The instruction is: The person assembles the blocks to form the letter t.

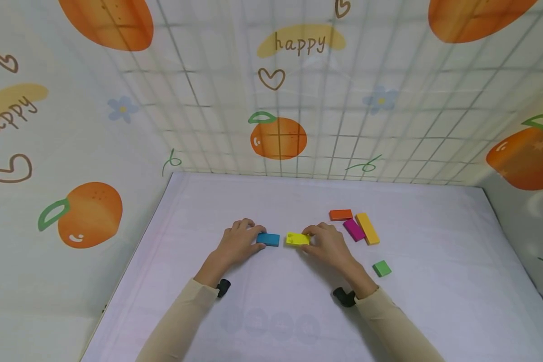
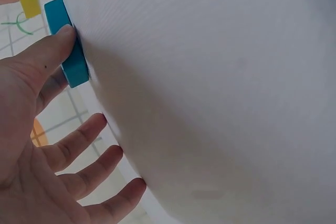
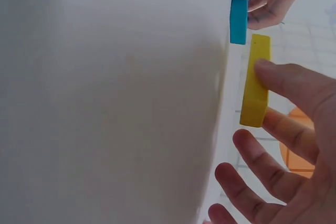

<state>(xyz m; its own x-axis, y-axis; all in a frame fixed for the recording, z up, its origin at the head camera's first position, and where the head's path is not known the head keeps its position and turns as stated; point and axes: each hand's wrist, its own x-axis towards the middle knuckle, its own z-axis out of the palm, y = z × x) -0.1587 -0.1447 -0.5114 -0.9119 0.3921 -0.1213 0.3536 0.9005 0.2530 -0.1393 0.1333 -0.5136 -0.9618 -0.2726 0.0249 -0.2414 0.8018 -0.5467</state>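
Note:
My left hand (image 1: 238, 245) pinches a blue rectangular block (image 1: 269, 240) between thumb and a finger, at the block's left end. In the left wrist view the blue block (image 2: 76, 65) sits on or very close to the white surface, and the other fingers are spread beside it. With thumb and a finger, my right hand (image 1: 331, 247) grips a yellow block (image 1: 295, 239) with uneven marks on its top. In the right wrist view the yellow block (image 3: 255, 98) appears raised off the surface. A small gap separates the two blocks.
Right of my hands lie an orange-red block (image 1: 341, 215), a magenta block (image 1: 354, 230) and a yellow-orange block (image 1: 367, 229). A green block (image 1: 382, 268) is nearer to me. The white table (image 1: 271, 201) meets a printed curtain (image 1: 217, 100) at its back edge.

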